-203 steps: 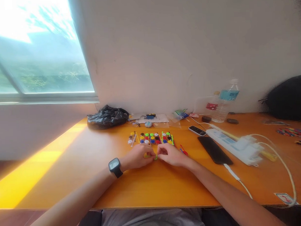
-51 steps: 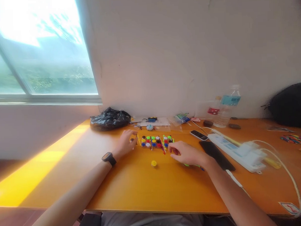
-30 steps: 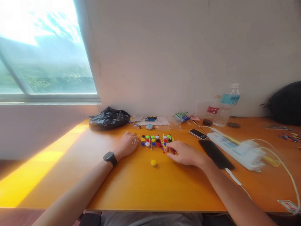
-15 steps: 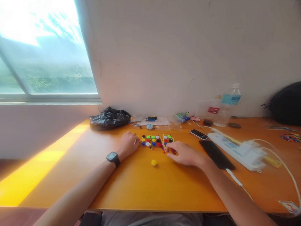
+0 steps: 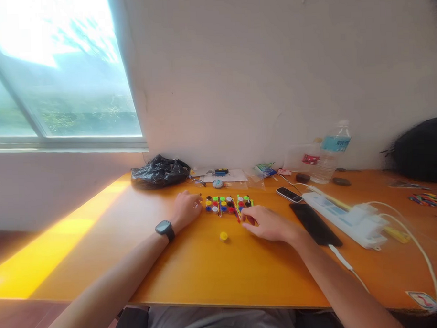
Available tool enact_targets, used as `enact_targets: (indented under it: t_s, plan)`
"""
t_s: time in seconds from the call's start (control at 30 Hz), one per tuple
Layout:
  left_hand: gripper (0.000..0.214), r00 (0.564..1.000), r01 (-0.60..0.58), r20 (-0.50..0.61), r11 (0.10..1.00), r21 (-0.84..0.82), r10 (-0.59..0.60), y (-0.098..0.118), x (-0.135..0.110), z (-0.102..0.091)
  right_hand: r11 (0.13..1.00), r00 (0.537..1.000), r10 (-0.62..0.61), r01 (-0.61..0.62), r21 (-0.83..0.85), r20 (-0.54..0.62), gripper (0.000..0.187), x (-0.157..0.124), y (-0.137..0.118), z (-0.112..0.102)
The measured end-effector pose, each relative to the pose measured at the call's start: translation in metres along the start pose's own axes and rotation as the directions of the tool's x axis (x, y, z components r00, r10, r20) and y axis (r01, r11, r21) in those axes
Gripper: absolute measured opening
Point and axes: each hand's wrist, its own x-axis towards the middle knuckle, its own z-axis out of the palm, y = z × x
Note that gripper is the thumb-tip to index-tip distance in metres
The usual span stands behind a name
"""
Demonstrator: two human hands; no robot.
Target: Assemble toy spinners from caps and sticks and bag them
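Several small coloured round caps [image 5: 224, 208] stand in close rows on the desk, in blue, red, yellow, green, white and black. Thin coloured sticks [image 5: 236, 210] stand between groups of them. At the left end of the rows rests my left hand [image 5: 186, 206], its fingers curled in; what they grip, if anything, is too small to make out. My right hand [image 5: 267, 223] is at the right front of the rows, thumb and fingers bent together beside the sticks. Its palm side partly hides the nearest caps. A single yellow cap [image 5: 224, 236] lies apart, nearer to me.
Behind the rows are a black plastic bag [image 5: 160, 172], papers and a small round tin [image 5: 217, 183]. To the right lie a black phone [image 5: 315, 224], a white power strip [image 5: 344, 221] with cables, a small device [image 5: 289, 195], plastic bottles [image 5: 334, 150] and a pile of coloured sticks [image 5: 429, 199].
My left hand's fingers have shifted slightly at the left end of the rows. My right hand and the caps look unmoved.
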Motion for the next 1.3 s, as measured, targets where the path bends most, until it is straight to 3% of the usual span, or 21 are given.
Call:
enact_targets:
  t_s: [0.17,0.3,0.47,0.63,0.83,1.0,1.3]
  plan:
    - [0.015,0.994,0.025,-0.104,0.996,-0.08,-0.034,-0.001,0.001,-0.004,1.0,1.0,-0.007,0.007,-0.004,-0.02,0.008,0.0,0.0,0.001]
    - [0.012,0.978,-0.067,-0.209,0.933,-0.353,-0.009,0.004,-0.002,-0.009,1.0,0.997,-0.029,0.029,-0.006,-0.077,0.008,0.0,-0.004,0.002]
    - [0.009,0.989,-0.121,-0.141,0.794,-0.595,0.046,0.028,-0.01,-0.016,0.989,0.962,-0.136,0.146,0.026,-0.236,0.014,0.002,-0.011,0.006]
    - [0.007,0.961,-0.271,-0.131,0.75,-0.603,0.242,0.047,-0.016,-0.02,0.957,0.911,-0.218,0.269,0.106,-0.35,0.032,0.004,-0.018,0.014]
    - [0.01,0.942,-0.263,-0.001,0.739,-0.621,0.335,0.053,-0.023,-0.021,0.938,0.92,-0.26,0.313,0.149,-0.292,0.03,0.005,-0.021,0.022]
    - [0.008,0.888,-0.205,0.173,0.703,-0.681,0.427,0.059,-0.026,-0.023,0.944,0.954,-0.231,0.267,0.193,-0.19,0.023,0.005,-0.023,0.026]
    - [0.01,0.863,-0.181,0.234,0.707,-0.684,0.448,0.06,-0.027,-0.02,0.941,0.966,-0.242,0.257,0.219,-0.093,0.028,0.008,-0.024,0.034]
